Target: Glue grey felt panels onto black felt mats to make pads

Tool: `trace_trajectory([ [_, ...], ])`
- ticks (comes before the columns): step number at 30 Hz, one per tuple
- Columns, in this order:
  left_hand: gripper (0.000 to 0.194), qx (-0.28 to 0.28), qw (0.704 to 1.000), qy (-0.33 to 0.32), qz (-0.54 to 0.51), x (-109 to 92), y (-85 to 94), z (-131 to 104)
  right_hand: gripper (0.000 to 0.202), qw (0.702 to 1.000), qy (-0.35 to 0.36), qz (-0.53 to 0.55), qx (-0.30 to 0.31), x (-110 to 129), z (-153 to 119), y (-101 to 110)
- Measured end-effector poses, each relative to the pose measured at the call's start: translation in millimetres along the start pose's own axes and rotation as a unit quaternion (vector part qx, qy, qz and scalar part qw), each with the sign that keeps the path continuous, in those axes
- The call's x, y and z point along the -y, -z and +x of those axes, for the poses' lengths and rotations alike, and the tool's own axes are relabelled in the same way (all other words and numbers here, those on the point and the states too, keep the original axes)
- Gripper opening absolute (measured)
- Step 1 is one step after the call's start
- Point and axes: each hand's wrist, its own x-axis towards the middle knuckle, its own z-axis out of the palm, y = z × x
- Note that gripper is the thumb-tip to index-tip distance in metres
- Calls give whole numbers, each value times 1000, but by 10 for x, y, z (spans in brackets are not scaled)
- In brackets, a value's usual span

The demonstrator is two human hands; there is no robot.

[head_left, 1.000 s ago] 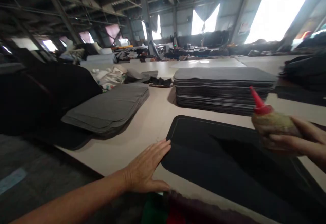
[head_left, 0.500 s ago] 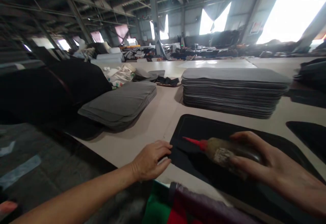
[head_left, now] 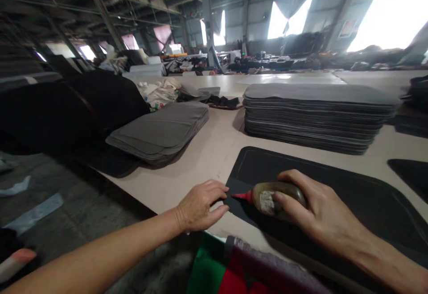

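A black flat mat [head_left: 321, 173] with rounded corners lies on the table in front of me. My right hand [head_left: 310, 209] is wrapped round a squeeze bottle [head_left: 279, 196], brownish with a whitish smeared label and a red pointed nozzle. The bottle is tilted nearly flat, its tip low over the mat's left end; whether it touches cannot be told. At that same end, the fingertips of my left hand [head_left: 203, 204] rest at the mat's edge, with the thumb apart from the fingers.
Behind the mat stands a tall stack of grey sheets [head_left: 310, 120]. Left of it lies a lower grey stack [head_left: 160, 131], beside a large black bundle [head_left: 67, 106]. Another black piece [head_left: 409, 173] is at the right. Green and red cloth [head_left: 214, 262] hangs at the near table edge.
The bottle has moved left and its nozzle has come down toward the mat's left edge, close to my left fingertips. My left hand has stayed at the edge.
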Motion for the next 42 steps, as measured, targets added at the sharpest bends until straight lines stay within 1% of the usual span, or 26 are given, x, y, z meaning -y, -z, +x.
trace_trajectory([
  [5,18,3,1000,1,-1,-5,-2,-12,23,1000,26,6,3,59,46,-42],
  [15,18,-1,1000,1,2,-3,-3,6,25,999,35,-6,35,120,163,-38],
  [23,19,2,1000,1,3,-4,-1,8,26,995,51,-51,71,313,295,-1],
  [30,19,3,1000,-2,5,-2,-8,-4,21,992,28,-89,86,392,356,53],
  [37,18,0,1000,-7,4,-17,0,15,21,991,35,-104,80,392,390,84],
  [42,19,-1,1000,-6,7,-18,1,21,21,989,32,-115,93,423,439,115],
])
